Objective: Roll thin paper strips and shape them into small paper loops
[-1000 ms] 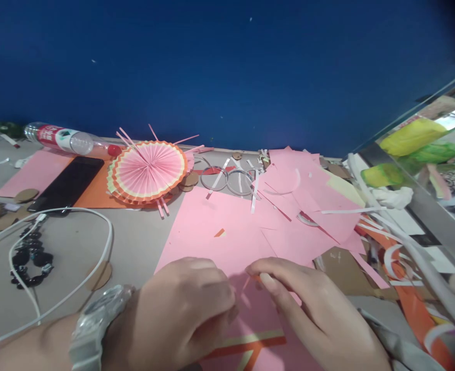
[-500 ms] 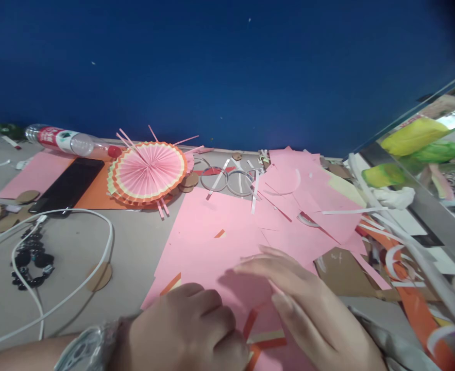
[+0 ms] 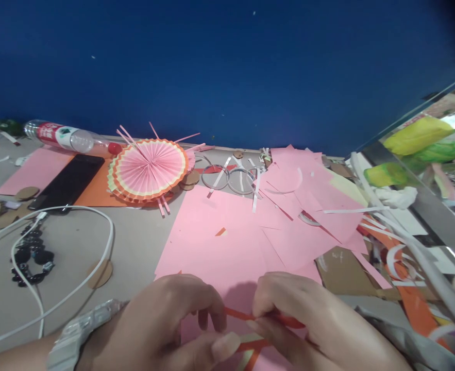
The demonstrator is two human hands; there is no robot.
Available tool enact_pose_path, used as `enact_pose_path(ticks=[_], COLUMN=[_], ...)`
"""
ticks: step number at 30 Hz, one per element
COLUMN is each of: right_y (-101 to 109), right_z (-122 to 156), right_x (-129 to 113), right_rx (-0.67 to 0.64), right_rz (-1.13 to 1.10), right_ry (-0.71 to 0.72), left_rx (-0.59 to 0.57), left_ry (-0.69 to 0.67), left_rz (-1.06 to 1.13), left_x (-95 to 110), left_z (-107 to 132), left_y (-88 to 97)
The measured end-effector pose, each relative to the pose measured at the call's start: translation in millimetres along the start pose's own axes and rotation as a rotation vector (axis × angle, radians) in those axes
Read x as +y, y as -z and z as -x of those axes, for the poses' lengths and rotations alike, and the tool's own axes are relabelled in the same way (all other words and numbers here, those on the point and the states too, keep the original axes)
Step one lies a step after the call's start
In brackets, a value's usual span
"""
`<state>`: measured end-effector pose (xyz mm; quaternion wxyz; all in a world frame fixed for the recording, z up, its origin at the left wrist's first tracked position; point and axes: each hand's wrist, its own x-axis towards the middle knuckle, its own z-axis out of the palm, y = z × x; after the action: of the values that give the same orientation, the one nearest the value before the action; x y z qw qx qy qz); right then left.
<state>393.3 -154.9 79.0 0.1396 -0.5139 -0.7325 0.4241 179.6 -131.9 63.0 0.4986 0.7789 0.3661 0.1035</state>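
My left hand [image 3: 165, 324] and my right hand [image 3: 308, 319] meet at the bottom middle, over a big pink paper sheet [image 3: 227, 242]. Both pinch a folded strip of pink paper with an orange edge [image 3: 246, 315] that runs between them. The left thumb presses on the lower fold. A watch [image 3: 76, 335] is on my left wrist. The strip's far end is hidden under my right fingers.
A finished pink and orange pleated paper fan [image 3: 148, 170] lies at the back left, beside a black phone [image 3: 67, 183] and a plastic bottle [image 3: 65, 138]. A white cable [image 3: 72, 247] loops at left. Pink scraps, metal rings [image 3: 227, 179] and orange strips clutter the right.
My right hand was lying flat on the paper; it has closed into a pinch. My left hand has come up, and both hold the folded strip between them.
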Motion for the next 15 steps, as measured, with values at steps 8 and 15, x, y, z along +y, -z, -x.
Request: enact_pose_path(ticks=[8,15], right_y=[33.7,36.8], right_z=[2.9,-23.9], right_x=[5.8,30.2], right_rx=[-0.29,-0.416], right_rz=[-0.103,-0.324], right_ry=[-0.31,-0.338], left_rx=[-0.024,-0.168], left_ry=[-0.382,-0.521], left_rz=[-0.661,-0.939], left_x=[-63.8,-70.6], left_z=[13.3,3.1], left_y=[-4.2,-33.3])
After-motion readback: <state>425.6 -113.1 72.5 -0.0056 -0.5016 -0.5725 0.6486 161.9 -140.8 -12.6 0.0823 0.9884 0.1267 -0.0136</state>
